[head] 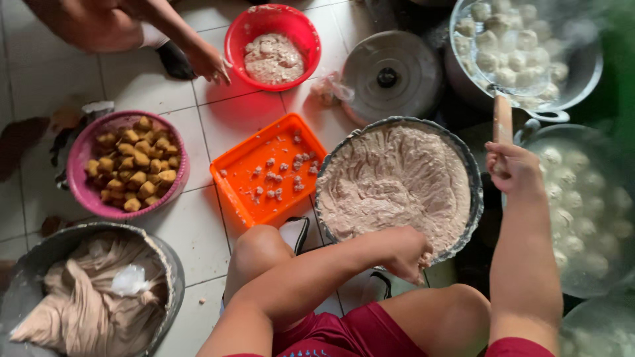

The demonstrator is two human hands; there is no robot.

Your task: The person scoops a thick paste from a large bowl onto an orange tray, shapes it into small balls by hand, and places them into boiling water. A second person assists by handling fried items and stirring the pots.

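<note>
Your left hand (pixel 407 254) is pinching soft, sticky paste at the near rim of the big bowl (pixel 471 173), likely best scooped from the edge, while your right hand (pixel 512 168) is clamping the skimmer handle (pixel 503 120) over the steaming pot (pixel 582 73).

white tiled floor (pixel 142 82), dark grout, soft daylight

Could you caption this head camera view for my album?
Left hand in a basin of pale paste; right hand lifts a strainer of balls.
</note>
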